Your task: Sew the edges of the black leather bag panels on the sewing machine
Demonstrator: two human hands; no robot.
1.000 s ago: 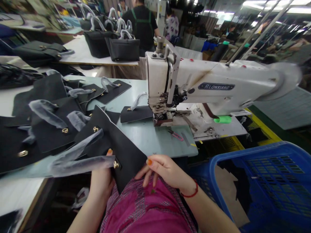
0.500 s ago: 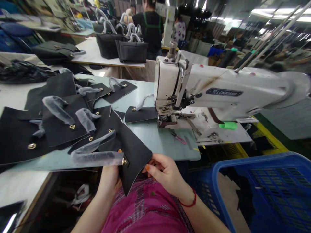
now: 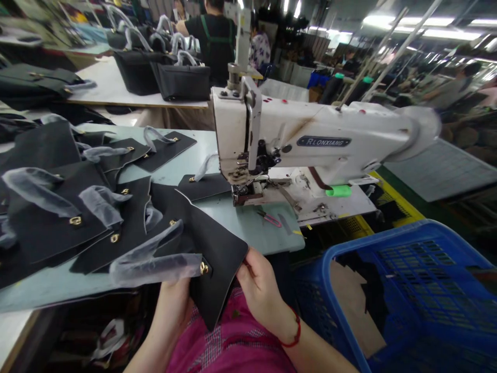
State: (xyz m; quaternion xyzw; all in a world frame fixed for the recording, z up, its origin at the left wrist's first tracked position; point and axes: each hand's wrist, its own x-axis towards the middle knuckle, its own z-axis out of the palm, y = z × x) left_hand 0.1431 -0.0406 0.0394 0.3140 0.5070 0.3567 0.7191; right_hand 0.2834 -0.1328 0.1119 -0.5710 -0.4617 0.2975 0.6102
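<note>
Panel point(image 3: 225, 246) with wrapped handle point(image 3: 155, 269) in grip of left hand point(image 3: 175, 301) and, near one corner, right hand point(image 3: 261, 287)

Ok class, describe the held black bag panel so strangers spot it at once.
From the white sewing machine, drop left to the tabletop's near edge. There, find a black bag panel with a plastic-wrapped handle. Unlike similar panels, it's in the left hand and right hand.

The right hand point(image 3: 259, 282), loose earlier, now grips the black panel point(image 3: 223, 251) near its corner, thumb seemingly tucked beneath.
</note>
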